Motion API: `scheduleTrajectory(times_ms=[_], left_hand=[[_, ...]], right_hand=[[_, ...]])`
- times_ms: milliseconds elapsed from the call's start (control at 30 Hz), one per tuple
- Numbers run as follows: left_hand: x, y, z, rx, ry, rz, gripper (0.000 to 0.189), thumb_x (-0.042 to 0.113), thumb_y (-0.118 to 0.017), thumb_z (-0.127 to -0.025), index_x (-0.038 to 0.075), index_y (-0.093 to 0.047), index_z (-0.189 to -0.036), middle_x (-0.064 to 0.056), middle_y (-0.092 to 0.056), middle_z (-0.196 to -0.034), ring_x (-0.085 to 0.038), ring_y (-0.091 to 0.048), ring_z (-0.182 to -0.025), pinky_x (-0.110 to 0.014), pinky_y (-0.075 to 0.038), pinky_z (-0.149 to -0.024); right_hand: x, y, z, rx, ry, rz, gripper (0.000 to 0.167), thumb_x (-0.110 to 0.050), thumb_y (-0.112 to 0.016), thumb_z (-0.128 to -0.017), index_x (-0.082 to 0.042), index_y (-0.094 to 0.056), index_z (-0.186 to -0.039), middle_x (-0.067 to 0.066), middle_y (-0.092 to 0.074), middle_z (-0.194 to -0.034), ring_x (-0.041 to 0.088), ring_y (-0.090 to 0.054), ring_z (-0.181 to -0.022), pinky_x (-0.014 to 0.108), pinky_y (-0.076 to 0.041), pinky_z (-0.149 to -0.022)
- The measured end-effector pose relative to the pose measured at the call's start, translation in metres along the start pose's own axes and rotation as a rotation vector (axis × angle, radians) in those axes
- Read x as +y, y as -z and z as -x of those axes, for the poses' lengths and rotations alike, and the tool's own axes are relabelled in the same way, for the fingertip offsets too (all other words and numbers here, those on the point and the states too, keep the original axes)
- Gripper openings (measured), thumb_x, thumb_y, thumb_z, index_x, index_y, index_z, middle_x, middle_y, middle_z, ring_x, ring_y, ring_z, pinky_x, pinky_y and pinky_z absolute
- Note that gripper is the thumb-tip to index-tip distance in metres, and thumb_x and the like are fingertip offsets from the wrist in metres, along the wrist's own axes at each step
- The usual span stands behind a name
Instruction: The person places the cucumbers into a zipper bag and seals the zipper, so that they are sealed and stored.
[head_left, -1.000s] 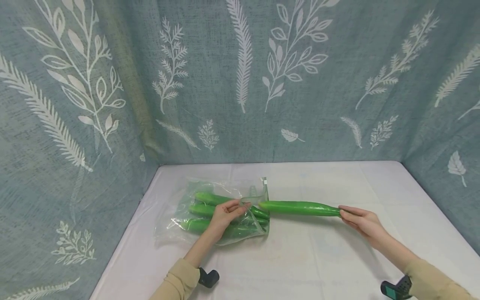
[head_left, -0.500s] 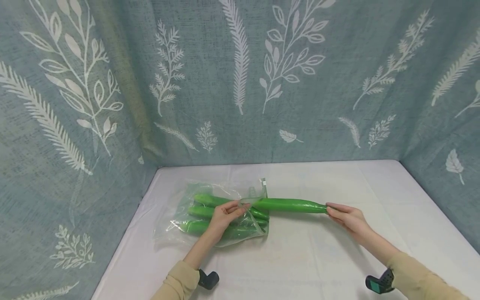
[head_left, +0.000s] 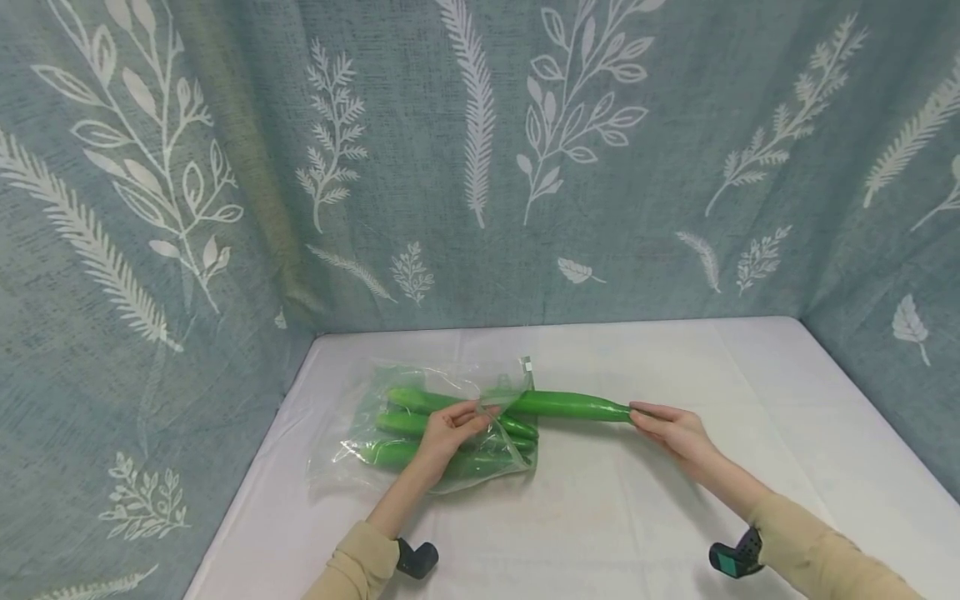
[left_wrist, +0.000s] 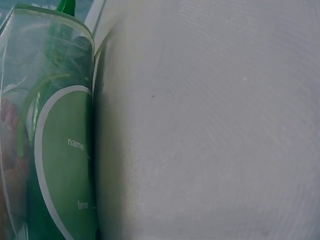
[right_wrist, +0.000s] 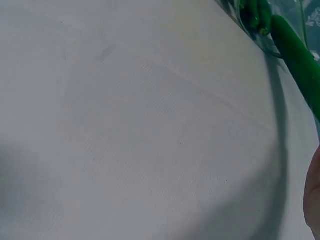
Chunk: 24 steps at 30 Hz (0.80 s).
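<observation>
A clear zip bag point(head_left: 337, 458) lies on its side at the left of the table, its mouth facing right. Inside are 3 long green cucumbers point(head_left: 390, 452). My left hand point(head_left: 442, 437) pinches the bag's top layer at the mouth and lifts it. From the right, my right hand point(head_left: 678, 435) pinches the thin end of another cucumber point(head_left: 573, 406), whose front part is inside the mouth. In the right wrist view this cucumber point(right_wrist: 297, 60) enters the opening beside the others. The left wrist view shows the bag's green label point(left_wrist: 67, 145), printed "name" and "time".
A white cloth covers the table point(head_left: 592, 517). A blue-green curtain point(head_left: 420, 167) with white leaf prints hangs at the back and both sides. Dark wrist devices point(head_left: 416, 558) sit below both hands, under beige sleeves.
My right hand has moved left, sliding the cucumber from the bag's mouth to partway inside. My left hand keeps its hold on the bag's edge.
</observation>
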<state>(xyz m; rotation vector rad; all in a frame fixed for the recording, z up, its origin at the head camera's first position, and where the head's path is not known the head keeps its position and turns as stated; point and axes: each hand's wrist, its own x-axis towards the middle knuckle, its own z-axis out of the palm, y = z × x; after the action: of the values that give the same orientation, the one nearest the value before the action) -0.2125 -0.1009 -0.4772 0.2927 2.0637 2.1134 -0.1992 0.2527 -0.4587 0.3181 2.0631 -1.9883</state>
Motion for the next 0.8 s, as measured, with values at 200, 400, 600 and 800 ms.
scheduleTrajectory(times_ms=[200,400,600,800], left_hand=[[0.003,-0.002,-0.002,0.021,0.089,0.007,0.046,0.009,-0.066,-0.088,-0.004,-0.052,-0.129,-0.008,-0.07,-0.113,0.0,-0.066,-0.098,-0.017,-0.051,-0.088],[0.004,-0.002,-0.001,0.013,0.077,0.008,0.045,0.01,-0.067,-0.088,-0.004,-0.053,-0.128,-0.002,-0.071,-0.11,0.001,-0.066,-0.097,-0.017,-0.052,-0.087],[0.003,-0.002,-0.002,0.009,0.071,0.017,0.045,0.01,-0.066,-0.087,-0.004,-0.053,-0.128,-0.002,-0.072,-0.109,0.0,-0.066,-0.096,-0.017,-0.052,-0.088],[0.003,-0.002,-0.002,0.019,0.085,0.019,0.044,0.008,-0.065,-0.088,-0.004,-0.053,-0.129,-0.001,-0.072,-0.108,0.001,-0.066,-0.095,-0.017,-0.052,-0.086]], right_hand=[[-0.001,-0.01,-0.005,-0.003,0.013,0.039,0.062,-0.023,-0.068,-0.089,0.007,-0.043,-0.137,0.027,-0.036,-0.147,-0.008,-0.061,-0.089,0.027,-0.049,-0.099],[0.001,-0.023,-0.01,0.009,0.0,0.088,0.059,-0.025,-0.069,-0.087,0.004,-0.047,-0.134,0.025,-0.041,-0.144,-0.003,-0.061,-0.093,0.028,-0.05,-0.098],[0.003,-0.033,-0.012,-0.003,-0.001,0.084,0.057,-0.025,-0.069,-0.087,0.003,-0.05,-0.133,0.024,-0.044,-0.143,0.0,-0.062,-0.096,0.03,-0.05,-0.098],[0.005,-0.038,-0.015,-0.043,0.026,0.061,0.054,-0.022,-0.067,-0.089,0.005,-0.049,-0.132,0.026,-0.043,-0.142,0.001,-0.062,-0.096,0.03,-0.05,-0.098]])
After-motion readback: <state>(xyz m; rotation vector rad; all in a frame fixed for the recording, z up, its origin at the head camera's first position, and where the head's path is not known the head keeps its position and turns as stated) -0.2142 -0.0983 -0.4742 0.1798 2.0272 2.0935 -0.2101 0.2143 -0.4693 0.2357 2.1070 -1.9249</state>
